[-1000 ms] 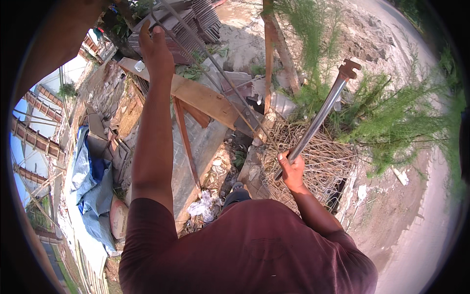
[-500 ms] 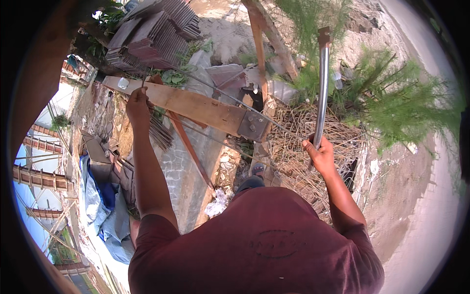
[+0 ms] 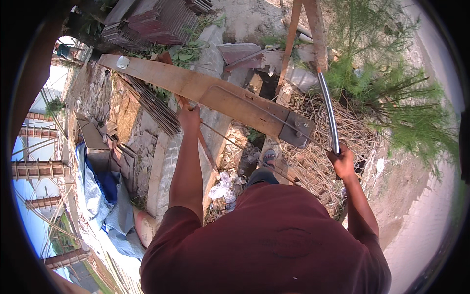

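Observation:
My left hand (image 3: 189,117) is closed around a thin steel rod (image 3: 245,99) near its bent corner, beside the plank's near edge. The rod runs along the top of a long wooden plank (image 3: 161,78) towards a dark metal plate (image 3: 296,129) with pins at the plank's right end. A second straight length slants from my left hand down to the right. My right hand (image 3: 341,160) grips the lower end of a shiny metal pipe (image 3: 329,105), held up to the right of the plate. The pipe's far end overlaps a wooden post, so its tip is hard to make out.
Tangled bent rods (image 3: 318,171) lie right of the plank's end. A bundle of straight rods (image 3: 152,105) sits under its left part. Stacked ridged tiles (image 3: 156,22) stand at the back left, a wooden post (image 3: 316,34) at the back, green feathery branches (image 3: 391,83) at right, blue tarpaulin (image 3: 105,201) at left.
My left hand has moved right and nearer, with the rod's bent corner now over the plank. My right hand has shifted right and slightly nearer, lowering the pipe's far end. The view has shifted too.

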The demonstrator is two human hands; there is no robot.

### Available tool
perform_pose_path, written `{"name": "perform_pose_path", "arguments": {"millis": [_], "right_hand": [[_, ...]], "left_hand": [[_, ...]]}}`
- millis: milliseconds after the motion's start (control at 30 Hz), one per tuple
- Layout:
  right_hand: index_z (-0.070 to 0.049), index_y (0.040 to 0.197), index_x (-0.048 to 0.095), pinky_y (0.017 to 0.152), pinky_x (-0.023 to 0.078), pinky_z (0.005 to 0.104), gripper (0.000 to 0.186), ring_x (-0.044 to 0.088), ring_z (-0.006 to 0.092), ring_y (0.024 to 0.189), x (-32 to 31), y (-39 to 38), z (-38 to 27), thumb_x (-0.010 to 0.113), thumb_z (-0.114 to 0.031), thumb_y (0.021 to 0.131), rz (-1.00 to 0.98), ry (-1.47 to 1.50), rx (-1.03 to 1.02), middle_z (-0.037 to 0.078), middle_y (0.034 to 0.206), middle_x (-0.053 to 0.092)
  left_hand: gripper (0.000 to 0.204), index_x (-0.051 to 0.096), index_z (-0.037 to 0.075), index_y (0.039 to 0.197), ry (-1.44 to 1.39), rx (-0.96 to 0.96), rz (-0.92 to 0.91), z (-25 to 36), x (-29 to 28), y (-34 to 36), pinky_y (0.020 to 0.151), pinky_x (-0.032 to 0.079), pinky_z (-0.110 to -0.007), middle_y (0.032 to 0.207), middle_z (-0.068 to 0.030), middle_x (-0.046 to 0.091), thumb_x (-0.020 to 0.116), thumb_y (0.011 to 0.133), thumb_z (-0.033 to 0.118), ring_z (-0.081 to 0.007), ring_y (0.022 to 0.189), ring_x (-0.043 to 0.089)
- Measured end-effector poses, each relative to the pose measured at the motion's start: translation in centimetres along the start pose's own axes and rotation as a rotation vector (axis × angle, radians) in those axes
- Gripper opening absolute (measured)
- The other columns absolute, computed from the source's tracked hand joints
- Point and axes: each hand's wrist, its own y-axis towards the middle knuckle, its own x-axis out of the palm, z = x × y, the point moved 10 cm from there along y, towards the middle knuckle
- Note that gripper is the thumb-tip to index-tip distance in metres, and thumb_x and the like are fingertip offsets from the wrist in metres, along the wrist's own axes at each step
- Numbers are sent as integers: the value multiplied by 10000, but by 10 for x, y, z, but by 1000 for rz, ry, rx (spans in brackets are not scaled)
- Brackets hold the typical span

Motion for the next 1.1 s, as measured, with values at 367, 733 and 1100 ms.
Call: {"name": "perform_pose_path", "arguments": {"millis": [367, 733, 1100], "right_hand": [[1, 745, 522, 496, 352, 333, 234, 419, 162, 511, 48, 27, -67, 679, -172, 723, 60, -11, 45, 62, 569, 475], [-16, 754, 527, 546, 377, 319, 171, 442, 166, 587, -22, -2, -25, 634, -148, 741, 209, -134, -63, 75, 650, 497], [-81, 686, 532, 545, 446, 403, 211, 571, 344, 621, -170, 16, 25, 664, -241, 727, 217, -978, -284, 134, 649, 574]], "left_hand": [[434, 617, -21, 988, 10, -117, 36, -36, -19, 120, 704, 512, -413, 841, -187, 667, 737, 716, 296, -307, 744, 664], [410, 645, -17, 1007, -61, -50, -15, -40, -13, 136, 602, 517, -312, 918, -133, 670, 722, 765, 305, -198, 767, 652], [461, 592, 19, 968, -305, -315, -159, -96, 16, 167, 431, 332, -256, 797, -56, 535, 726, 761, 408, -157, 578, 501]]}}
